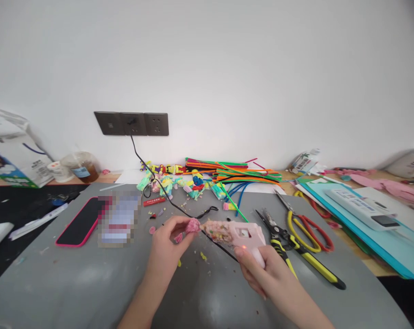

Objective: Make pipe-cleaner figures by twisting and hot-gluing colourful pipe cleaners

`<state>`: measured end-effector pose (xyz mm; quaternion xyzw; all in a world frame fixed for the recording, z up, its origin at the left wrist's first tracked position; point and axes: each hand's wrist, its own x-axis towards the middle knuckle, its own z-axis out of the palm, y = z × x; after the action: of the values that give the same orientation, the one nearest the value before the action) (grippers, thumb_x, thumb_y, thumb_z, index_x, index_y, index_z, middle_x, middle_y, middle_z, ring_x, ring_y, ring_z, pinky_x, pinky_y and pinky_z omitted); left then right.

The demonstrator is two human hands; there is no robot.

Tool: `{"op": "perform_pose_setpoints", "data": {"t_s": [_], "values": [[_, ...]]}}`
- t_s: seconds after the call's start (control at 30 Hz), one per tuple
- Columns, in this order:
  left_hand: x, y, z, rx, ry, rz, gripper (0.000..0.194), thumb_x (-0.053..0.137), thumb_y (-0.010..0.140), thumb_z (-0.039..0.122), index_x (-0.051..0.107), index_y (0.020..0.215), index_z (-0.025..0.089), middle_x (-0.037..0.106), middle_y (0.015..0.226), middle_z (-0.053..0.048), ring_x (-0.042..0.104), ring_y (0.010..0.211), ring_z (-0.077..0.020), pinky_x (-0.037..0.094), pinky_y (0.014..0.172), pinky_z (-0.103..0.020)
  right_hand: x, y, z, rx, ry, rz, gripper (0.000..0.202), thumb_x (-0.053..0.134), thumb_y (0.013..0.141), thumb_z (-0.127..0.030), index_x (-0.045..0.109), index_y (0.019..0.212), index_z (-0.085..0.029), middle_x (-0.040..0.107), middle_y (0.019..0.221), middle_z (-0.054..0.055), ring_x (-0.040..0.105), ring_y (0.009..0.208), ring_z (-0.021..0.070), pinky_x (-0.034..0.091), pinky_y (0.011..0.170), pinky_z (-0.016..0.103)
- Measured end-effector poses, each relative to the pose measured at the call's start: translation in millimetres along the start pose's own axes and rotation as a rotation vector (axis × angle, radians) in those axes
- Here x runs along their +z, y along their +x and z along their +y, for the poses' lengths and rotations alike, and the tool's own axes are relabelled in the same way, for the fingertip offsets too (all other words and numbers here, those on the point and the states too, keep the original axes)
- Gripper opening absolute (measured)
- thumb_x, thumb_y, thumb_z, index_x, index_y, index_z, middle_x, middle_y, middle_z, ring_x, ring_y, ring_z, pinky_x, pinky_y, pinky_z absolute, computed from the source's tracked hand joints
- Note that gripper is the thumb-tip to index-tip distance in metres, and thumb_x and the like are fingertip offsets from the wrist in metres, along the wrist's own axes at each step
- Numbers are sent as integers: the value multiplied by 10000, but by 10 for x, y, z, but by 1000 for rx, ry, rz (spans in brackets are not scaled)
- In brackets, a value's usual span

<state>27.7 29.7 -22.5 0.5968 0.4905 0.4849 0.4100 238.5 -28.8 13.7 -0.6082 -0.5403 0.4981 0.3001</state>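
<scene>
My left hand [174, 240] pinches a small pink fuzzy piece [192, 225], which looks like curled pipe cleaner. My right hand [261, 269] is wrapped around the handle of a pale pink hot glue gun [243, 234]. Its nozzle points left and meets or nearly meets the pink piece; I cannot tell whether they touch. Coloured residue crusts the front of the gun, and a small light glows near my right thumb. A black cord [172, 199] passes behind my left fingers, up to the wall socket [131, 123].
Bundles of coloured pipe cleaners [234, 169] and small fuzzy pieces [193, 185] lie along the wall. Pliers [278, 237] and yellow-and-red-handled scissors [306, 228] rest at right, beside blue folders [360, 219]. A pink-edged phone [80, 221] lies left, near a drink cup [85, 169].
</scene>
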Motion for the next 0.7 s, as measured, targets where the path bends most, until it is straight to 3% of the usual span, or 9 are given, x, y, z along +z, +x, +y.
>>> {"op": "perform_pose_setpoints", "data": {"t_s": [0.7], "values": [[15,-16,-11,-27,-54,14,148,712,780,271,715,908,196,773,910,-44,736,862,-192,595,841,-294,0,7,0,-86,-31,26,693,443,794,-849,359,479,-238,309,395,-60,265,383,87,202,393,266]]}}
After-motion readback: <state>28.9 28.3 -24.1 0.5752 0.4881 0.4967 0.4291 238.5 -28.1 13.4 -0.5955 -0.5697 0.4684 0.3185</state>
